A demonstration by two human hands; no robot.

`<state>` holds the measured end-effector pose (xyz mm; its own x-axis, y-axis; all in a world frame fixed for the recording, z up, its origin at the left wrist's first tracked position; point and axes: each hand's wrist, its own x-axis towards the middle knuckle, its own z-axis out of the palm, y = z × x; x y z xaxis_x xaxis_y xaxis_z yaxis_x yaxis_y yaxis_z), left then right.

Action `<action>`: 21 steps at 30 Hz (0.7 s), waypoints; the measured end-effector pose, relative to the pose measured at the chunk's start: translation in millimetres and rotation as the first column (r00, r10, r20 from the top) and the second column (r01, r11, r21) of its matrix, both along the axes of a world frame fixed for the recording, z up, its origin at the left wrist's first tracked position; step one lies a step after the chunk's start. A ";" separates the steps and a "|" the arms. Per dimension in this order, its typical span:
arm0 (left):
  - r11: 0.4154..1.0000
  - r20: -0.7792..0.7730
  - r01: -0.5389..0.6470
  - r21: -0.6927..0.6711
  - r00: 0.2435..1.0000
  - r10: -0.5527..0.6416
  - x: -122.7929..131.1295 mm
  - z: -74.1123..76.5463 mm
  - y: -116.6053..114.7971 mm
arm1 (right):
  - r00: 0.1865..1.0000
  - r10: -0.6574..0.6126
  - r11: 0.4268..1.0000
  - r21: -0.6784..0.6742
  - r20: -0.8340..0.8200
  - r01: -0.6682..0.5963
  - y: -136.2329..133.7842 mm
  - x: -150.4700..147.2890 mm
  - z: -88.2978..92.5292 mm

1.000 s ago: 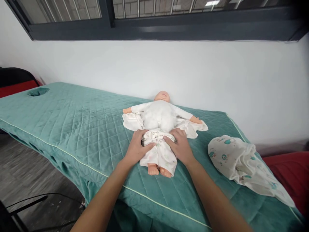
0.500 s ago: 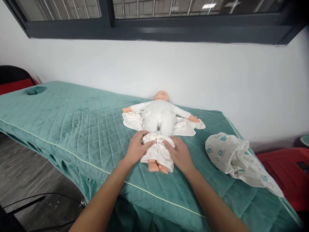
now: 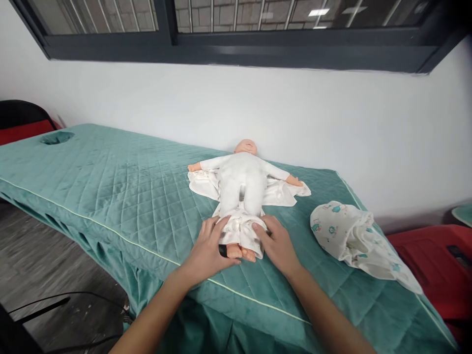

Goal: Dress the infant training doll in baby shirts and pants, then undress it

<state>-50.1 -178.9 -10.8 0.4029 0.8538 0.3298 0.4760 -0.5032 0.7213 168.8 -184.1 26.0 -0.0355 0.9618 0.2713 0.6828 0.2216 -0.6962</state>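
A baby doll (image 3: pixel 242 178) in a white bodysuit lies on its back on the teal quilted table (image 3: pixel 121 191), arms spread, head toward the wall. An opened pale garment (image 3: pixel 277 192) is spread under its torso. Pale printed trousers (image 3: pixel 244 231) are bunched low around its lower legs, with the bare feet showing below. My left hand (image 3: pixel 207 250) grips the trousers' left side, fingers curled. My right hand (image 3: pixel 277 243) holds the right side of the same bunched cloth.
A crumpled white cloth with teal prints (image 3: pixel 356 241) lies on the table to the right. A red seat (image 3: pixel 440 260) stands beyond the table's right end, another dark and red chair (image 3: pixel 22 123) at far left. The wall runs behind, and the table's front edge is close to me.
Both hands have slid toward me along the doll's legs, dragging the trousers from the waist down to the ankles. The white legs of the bodysuit now show.
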 end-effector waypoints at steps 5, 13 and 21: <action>1.000 0.007 0.021 0.001 1.000 -0.021 -2.1 9.1 1.5 | 0.995 0.094 0.992 -0.087 0.027 -0.091 -37.8 -7.9 6.2; 0.996 -0.051 0.069 -0.058 0.996 -0.072 -8.8 39.3 -3.1 | 0.981 0.183 0.965 -0.200 0.059 -0.167 -39.5 -6.2 37.8; 0.934 0.128 0.197 -0.297 0.978 -0.165 -24.0 79.8 -27.8 | 0.939 0.194 0.877 -0.378 -0.285 -0.296 -55.6 -1.1 78.4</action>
<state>-74.2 -206.7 69.0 0.5389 0.8352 0.1098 0.3158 -0.3211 0.8929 167.7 -239.7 104.4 -0.2697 0.9561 -0.1143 0.4524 0.0211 -0.8916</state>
